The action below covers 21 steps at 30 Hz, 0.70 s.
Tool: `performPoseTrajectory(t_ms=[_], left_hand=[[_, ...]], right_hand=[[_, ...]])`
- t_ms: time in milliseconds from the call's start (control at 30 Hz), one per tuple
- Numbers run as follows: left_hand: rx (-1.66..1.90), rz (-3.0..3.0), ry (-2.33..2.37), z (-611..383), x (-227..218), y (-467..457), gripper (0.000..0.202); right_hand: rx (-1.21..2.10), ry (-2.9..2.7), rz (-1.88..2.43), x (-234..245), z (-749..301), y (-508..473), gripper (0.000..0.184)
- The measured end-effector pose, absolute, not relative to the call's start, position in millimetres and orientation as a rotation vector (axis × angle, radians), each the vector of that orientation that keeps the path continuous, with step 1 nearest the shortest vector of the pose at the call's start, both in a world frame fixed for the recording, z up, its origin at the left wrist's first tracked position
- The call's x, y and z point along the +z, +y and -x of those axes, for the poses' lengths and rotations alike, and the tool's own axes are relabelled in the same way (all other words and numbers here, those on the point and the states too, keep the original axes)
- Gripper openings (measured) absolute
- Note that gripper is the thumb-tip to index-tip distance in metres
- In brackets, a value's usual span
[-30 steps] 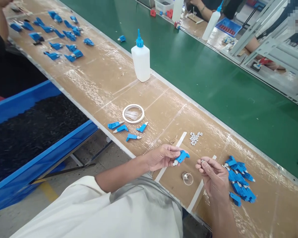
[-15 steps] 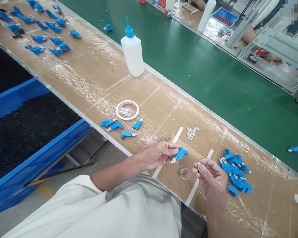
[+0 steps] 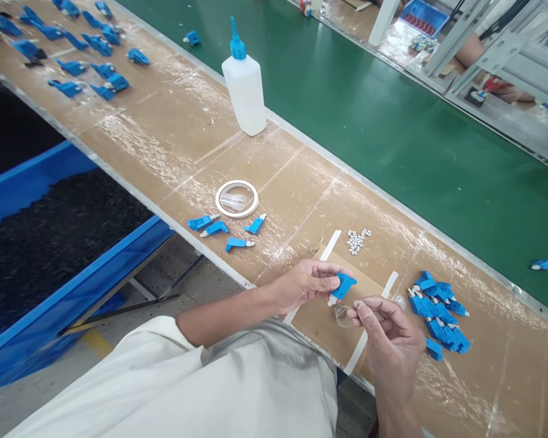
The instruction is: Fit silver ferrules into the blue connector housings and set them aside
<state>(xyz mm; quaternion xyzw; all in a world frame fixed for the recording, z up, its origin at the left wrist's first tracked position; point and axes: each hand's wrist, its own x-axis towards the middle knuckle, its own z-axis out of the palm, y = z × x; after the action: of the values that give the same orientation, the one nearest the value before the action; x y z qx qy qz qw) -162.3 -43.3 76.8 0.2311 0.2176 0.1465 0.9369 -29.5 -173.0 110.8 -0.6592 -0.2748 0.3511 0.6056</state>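
My left hand (image 3: pixel 308 284) pinches a blue plastic part (image 3: pixel 344 286) with a whitish tip pointing down toward me. Just right of it, my right hand (image 3: pixel 390 328) holds a tiny pale piece (image 3: pixel 361 304) between thumb and fingertips; its exact kind is too small to make out. Partly behind those fingertips stands a small clear cup (image 3: pixel 344 316) on the brown board. Beyond both hands lies a little heap of small grey-white pieces (image 3: pixel 358 241). A pile of blue parts (image 3: pixel 438 313) rests to the right of my right hand.
Several blue parts (image 3: pixel 236 244) lie beside a white tape roll (image 3: pixel 237 199). A white bottle with a blue nozzle (image 3: pixel 246 94) stands near the green conveyor belt (image 3: pixel 393 128). More blue parts (image 3: pixel 98 45) are spread far left. Below the table edge is a blue bin (image 3: pixel 73 274) of black pieces.
My right hand has moved slightly left, bringing the pale piece closer to the blue part, and its fingertips now overlap the cup. The view has shifted a little. Blue parts on the belt appear slightly shifted left.
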Motion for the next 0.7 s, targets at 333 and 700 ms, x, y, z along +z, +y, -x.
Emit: performPoseTrajectory(t_ms=[333,700], left_hand=[[0.297,-0.491,0.469,162.9,73.3,-41.2,0.059],[0.339,-0.482,0.422,158.1,76.4,-40.2,0.059]], right_hand=[[0.64,-0.836,1.455,113.0,34.8,-173.2,0.008],[0.57,-0.765,1.5,118.1,34.2,-176.5,0.011]])
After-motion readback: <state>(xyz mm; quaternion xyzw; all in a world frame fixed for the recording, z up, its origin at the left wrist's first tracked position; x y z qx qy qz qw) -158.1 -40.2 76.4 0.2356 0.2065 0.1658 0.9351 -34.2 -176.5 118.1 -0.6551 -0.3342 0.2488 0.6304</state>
